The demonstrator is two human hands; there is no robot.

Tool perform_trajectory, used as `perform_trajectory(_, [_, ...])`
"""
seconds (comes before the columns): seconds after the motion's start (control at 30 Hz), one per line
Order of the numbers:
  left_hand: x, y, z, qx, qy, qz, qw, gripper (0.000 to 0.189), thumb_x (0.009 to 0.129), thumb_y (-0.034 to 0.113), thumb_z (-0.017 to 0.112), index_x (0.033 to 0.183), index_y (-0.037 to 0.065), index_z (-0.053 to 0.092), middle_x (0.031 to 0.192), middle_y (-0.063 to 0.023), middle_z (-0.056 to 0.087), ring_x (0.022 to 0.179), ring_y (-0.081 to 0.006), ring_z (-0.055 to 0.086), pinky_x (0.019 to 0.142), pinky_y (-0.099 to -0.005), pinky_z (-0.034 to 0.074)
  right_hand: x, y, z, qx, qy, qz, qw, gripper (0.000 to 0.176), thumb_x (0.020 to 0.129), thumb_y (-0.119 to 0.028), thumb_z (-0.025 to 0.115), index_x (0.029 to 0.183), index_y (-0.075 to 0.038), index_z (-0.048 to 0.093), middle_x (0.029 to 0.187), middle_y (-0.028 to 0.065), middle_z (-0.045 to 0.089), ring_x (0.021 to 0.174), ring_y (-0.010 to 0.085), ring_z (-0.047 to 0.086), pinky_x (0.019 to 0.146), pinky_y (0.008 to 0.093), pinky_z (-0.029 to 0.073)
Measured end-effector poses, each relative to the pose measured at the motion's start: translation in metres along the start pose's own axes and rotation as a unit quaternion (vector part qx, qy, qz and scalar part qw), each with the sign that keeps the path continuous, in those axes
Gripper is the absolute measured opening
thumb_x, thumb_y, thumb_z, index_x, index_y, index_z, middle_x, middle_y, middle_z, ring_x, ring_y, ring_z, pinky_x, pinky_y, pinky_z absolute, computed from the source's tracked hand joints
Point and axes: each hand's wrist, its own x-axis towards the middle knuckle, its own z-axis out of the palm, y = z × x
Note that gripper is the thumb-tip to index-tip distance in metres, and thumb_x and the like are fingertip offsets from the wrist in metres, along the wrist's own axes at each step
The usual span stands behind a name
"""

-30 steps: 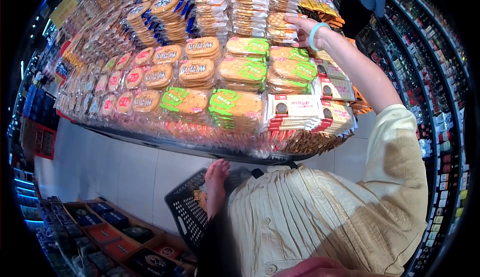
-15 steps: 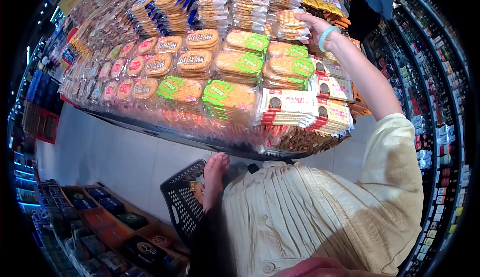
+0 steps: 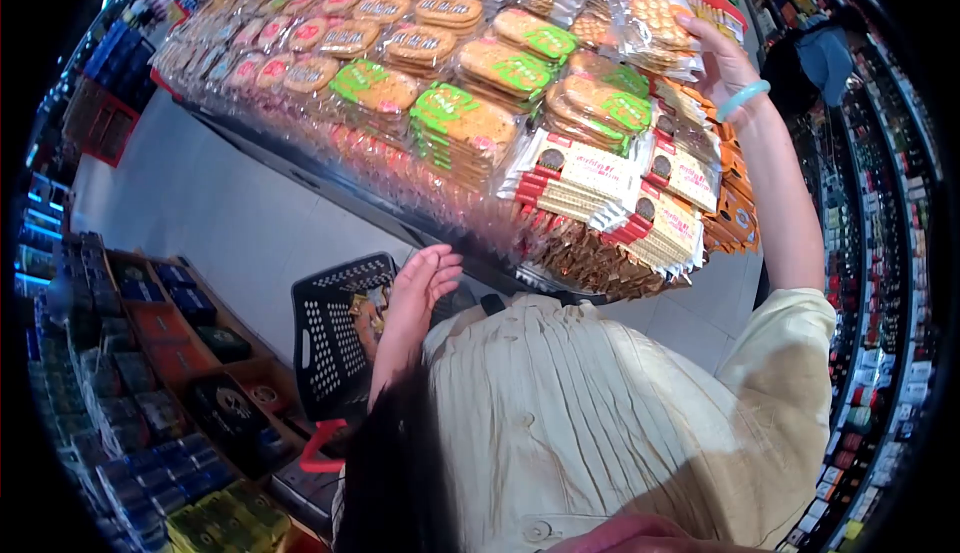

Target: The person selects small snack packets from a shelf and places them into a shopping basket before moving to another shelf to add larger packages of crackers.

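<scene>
My right hand (image 3: 722, 58), with a pale bracelet at the wrist, pinches the edge of a clear packet of waffle-patterned biscuits (image 3: 660, 25) at the far right of the display. The packet is slightly raised over other packs. Close by are round biscuits in green-printed wrappers (image 3: 602, 98) and white packs with red ends (image 3: 575, 168). My left hand (image 3: 430, 273) holds nothing, its fingers loosely curved and partly apart, near the display's front edge. Beside that forearm is a black shopping basket (image 3: 318, 328) with some packaged food inside; its red handle (image 3: 322, 448) shows below.
Stacked biscuit packets fill the display stand (image 3: 300, 168). Boxed goods (image 3: 170, 328) sit low at the left. Tall stocked shelves (image 3: 870, 253) run along the right, and a person (image 3: 825, 63) in dark and blue clothes is at the upper right. Pale floor tiles (image 3: 240, 223) lie between.
The waffle-patterned biscuit packet has lifted and tilted in my right hand. My left hand has risen toward the display, its fingers loosening. The view has turned and shifted.
</scene>
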Motion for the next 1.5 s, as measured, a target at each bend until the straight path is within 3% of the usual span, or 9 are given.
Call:
perform_trajectory(0.2, [-0.014, 0.011, 0.047, -0.055, -0.098, 0.118, 0.987, 0.044, 0.093, 0.03, 0.054, 0.128, 0.004, 0.043, 0.11, -0.0098, 0.058, 0.096, -0.0166, 0.059, 0.082, -0.0301, 0.05, -0.028, -0.006, 0.048, -0.01, -0.14, -0.015, 0.99, 0.041, 0.081, -0.028, 0.067, 0.115, -0.007, 0.059, 0.112, 0.0041, 0.061, 0.107, 0.0148, 0.056, 0.092, 0.0308, 0.045])
perform_trajectory(0.4, [-0.042, 0.021, 0.076, -0.122, -0.052, 0.325, 0.936, 0.097, 0.077, 0.041, 0.071, 0.143, 0.01, 0.007, 0.134, -0.0203, 0.033, 0.119, -0.0293, 0.045, 0.091, -0.0425, 0.049, -0.08, 0.024, 0.178, -0.183, -0.426, -0.066, 0.883, 0.057, 0.08, -0.034, 0.067, 0.12, 0.003, 0.05, 0.101, 0.007, 0.06, 0.089, 0.0107, 0.059, 0.075, 0.022, 0.047])
perform_trajectory(0.6, [-0.055, 0.006, 0.045, -0.198, 0.039, 0.401, 0.894, 0.07, 0.084, 0.024, 0.065, 0.137, 0.01, 0.023, 0.123, -0.0123, 0.049, 0.103, -0.0233, 0.06, 0.07, -0.0354, 0.058, -0.084, 0.08, 0.264, -0.382, -0.569, -0.069, 0.725, 0.054, 0.08, -0.043, 0.067, 0.105, 0.003, 0.056, 0.093, 0.0058, 0.061, 0.08, 0.01, 0.057, 0.071, 0.0242, 0.046])
perform_trajectory(0.73, [-0.054, -0.014, -0.005, -0.273, 0.122, 0.357, 0.885, 0.045, 0.09, 0.024, 0.056, 0.129, 0.011, 0.037, 0.11, -0.0073, 0.059, 0.093, -0.0194, 0.063, 0.065, -0.0335, 0.058, -0.074, 0.156, 0.337, -0.426, -0.545, -0.038, 0.721, 0.06, 0.087, -0.054, 0.05, 0.111, 0.0, 0.058, 0.096, 0.0099, 0.062, 0.084, 0.017, 0.058, 0.071, 0.0286, 0.046])
perform_trajectory(0.83, [-0.043, -0.04, -0.065, -0.338, 0.234, 0.304, 0.859, 0.041, 0.091, 0.031, 0.053, 0.128, 0.019, 0.04, 0.111, -0.0038, 0.059, 0.089, -0.0178, 0.064, 0.058, -0.0312, 0.055, -0.064, 0.218, 0.401, -0.562, -0.474, -0.234, 0.637, 0.066, 0.088, -0.059, 0.04, 0.117, -0.003, 0.057, 0.112, 0.0193, 0.059, 0.1, 0.0348, 0.059, 0.086, 0.0382, 0.046])
perform_trajectory(0.93, [-0.036, -0.075, -0.139, -0.33, 0.359, 0.21, 0.848, 0.038, 0.091, 0.046, 0.051, 0.119, 0.022, 0.05, 0.11, -0.0001, 0.061, 0.087, -0.0144, 0.062, 0.06, -0.0271, 0.05, -0.091, 0.257, 0.429, -0.509, -0.383, -0.324, 0.699, 0.055, 0.087, -0.055, 0.045, 0.106, -0.005, 0.06, 0.105, 0.0182, 0.061, 0.103, 0.0362, 0.056, 0.088, 0.0413, 0.044])
perform_trajectory(1.1, [-0.021, -0.176, -0.276, -0.349, 0.491, 0.043, 0.797, 0.042, 0.084, 0.046, 0.06, 0.115, 0.02, 0.049, 0.097, -0.0031, 0.062, 0.08, -0.0191, 0.063, 0.051, -0.0348, 0.05, -0.122, 0.369, 0.436, -0.336, -0.526, -0.05, 0.779, 0.034, 0.087, -0.037, 0.06, 0.097, -0.005, 0.065, 0.071, 0.0064, 0.066, 0.065, 0.0124, 0.063, 0.064, 0.0282, 0.049])
perform_trajectory(1.23, [-0.004, -0.249, -0.354, -0.23, 0.567, -0.084, 0.786, 0.053, 0.081, 0.043, 0.064, 0.124, 0.016, 0.049, 0.098, -0.0057, 0.061, 0.078, -0.0203, 0.063, 0.05, -0.0357, 0.052, -0.128, 0.446, 0.417, -0.308, -0.52, 0.079, 0.793, 0.024, 0.088, -0.026, 0.059, 0.094, -0.003, 0.064, 0.071, 0.0032, 0.064, 0.063, 0.0087, 0.06, 0.059, 0.0237, 0.048])
perform_trajectory(1.5, [0.071, -0.354, -0.478, 0.016, 0.503, -0.28, 0.818, 0.069, 0.075, 0.044, 0.07, 0.132, 0.01, 0.048, 0.102, -0.0137, 0.063, 0.07, -0.0214, 0.066, 0.05, -0.0335, 0.055, -0.116, 0.535, 0.389, -0.362, -0.462, 0.252, 0.77, 0.018, 0.091, -0.016, 0.055, 0.097, 0.0, 0.062, 0.077, 0.0055, 0.065, 0.073, 0.0089, 0.061, 0.065, 0.0239, 0.048])
